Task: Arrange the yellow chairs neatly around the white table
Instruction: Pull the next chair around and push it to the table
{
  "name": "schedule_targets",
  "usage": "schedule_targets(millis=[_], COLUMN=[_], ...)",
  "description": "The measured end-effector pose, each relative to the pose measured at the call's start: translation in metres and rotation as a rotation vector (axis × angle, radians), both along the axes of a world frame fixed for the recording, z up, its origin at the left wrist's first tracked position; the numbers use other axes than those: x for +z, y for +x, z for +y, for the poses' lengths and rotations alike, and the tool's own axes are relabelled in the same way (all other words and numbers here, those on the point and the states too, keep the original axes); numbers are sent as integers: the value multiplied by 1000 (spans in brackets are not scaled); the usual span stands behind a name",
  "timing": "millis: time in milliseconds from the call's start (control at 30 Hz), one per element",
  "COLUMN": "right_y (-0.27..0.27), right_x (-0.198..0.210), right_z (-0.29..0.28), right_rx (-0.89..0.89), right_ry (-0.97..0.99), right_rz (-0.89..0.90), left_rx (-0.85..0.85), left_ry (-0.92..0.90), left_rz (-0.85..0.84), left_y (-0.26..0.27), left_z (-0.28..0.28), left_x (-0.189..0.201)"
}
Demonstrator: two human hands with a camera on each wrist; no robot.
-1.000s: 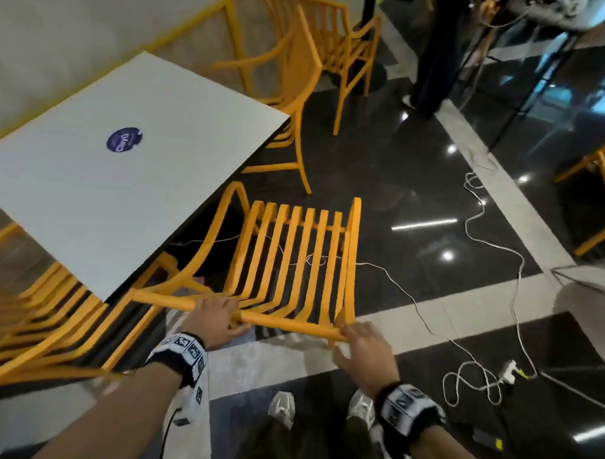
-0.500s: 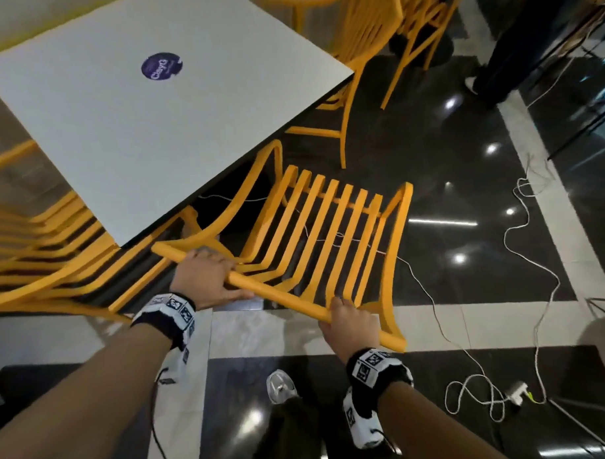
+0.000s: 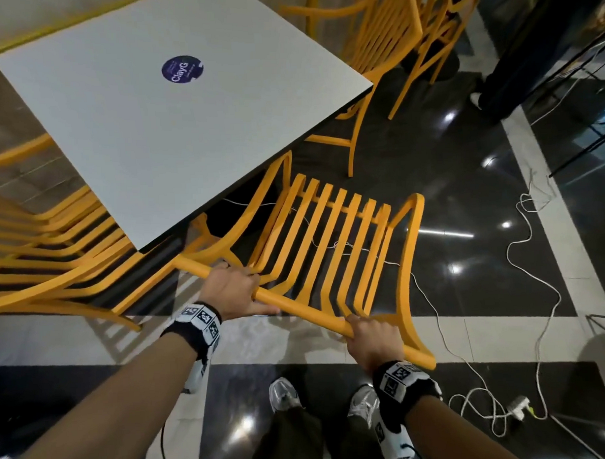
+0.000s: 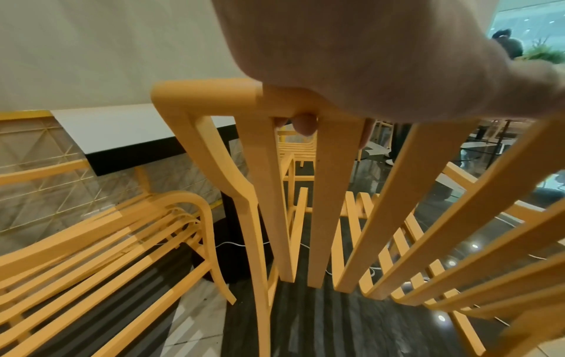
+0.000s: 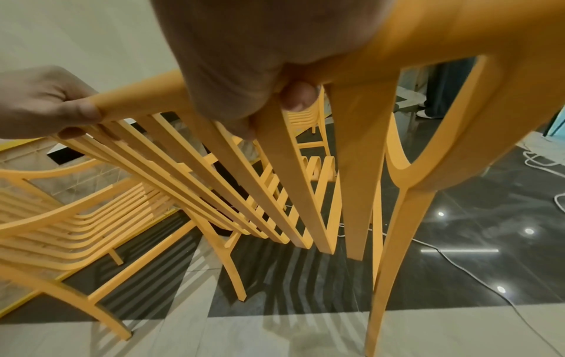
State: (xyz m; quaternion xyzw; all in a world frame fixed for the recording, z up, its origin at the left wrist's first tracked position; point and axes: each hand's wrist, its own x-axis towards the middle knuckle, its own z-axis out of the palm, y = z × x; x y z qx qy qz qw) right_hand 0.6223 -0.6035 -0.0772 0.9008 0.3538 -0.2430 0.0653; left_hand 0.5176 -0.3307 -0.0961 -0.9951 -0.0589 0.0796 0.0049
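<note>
A yellow slatted chair (image 3: 332,242) stands at the near corner of the white table (image 3: 174,130), its seat partly under the tabletop. My left hand (image 3: 233,290) grips the left part of the chair's top rail (image 4: 214,96), fingers curled over it. My right hand (image 3: 373,336) grips the right end of the same rail (image 5: 397,60), near the corner post. A second yellow chair (image 3: 48,258) sits tucked at the table's left side. A third yellow chair (image 3: 367,76) stands at the far right side of the table.
White cables (image 3: 533,290) and a plug (image 3: 518,407) lie on the glossy black and white floor to the right. A person in dark trousers (image 3: 515,70) stands at the far right. More yellow chairs (image 3: 438,22) stand beyond the table. My feet (image 3: 283,395) are just behind the chair.
The chair has slid closer in towards the table corner and turned a little. My right hand went from resting open by the rail to gripping its right end. The left hand kept its grip.
</note>
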Motion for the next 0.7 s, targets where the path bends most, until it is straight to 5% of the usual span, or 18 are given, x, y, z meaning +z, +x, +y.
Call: schedule_targets(millis=[267,700], right_y=[17,126], right_x=[-3,4], right_z=[-35,-136], right_rx=[134,373], right_ry=[37,46], right_rz=[-35,44], left_rx=[92,385], left_ry=[-54,-113], left_rz=[-21,130], left_y=[-28,10], left_z=[-52,-206], left_x=[-2,7])
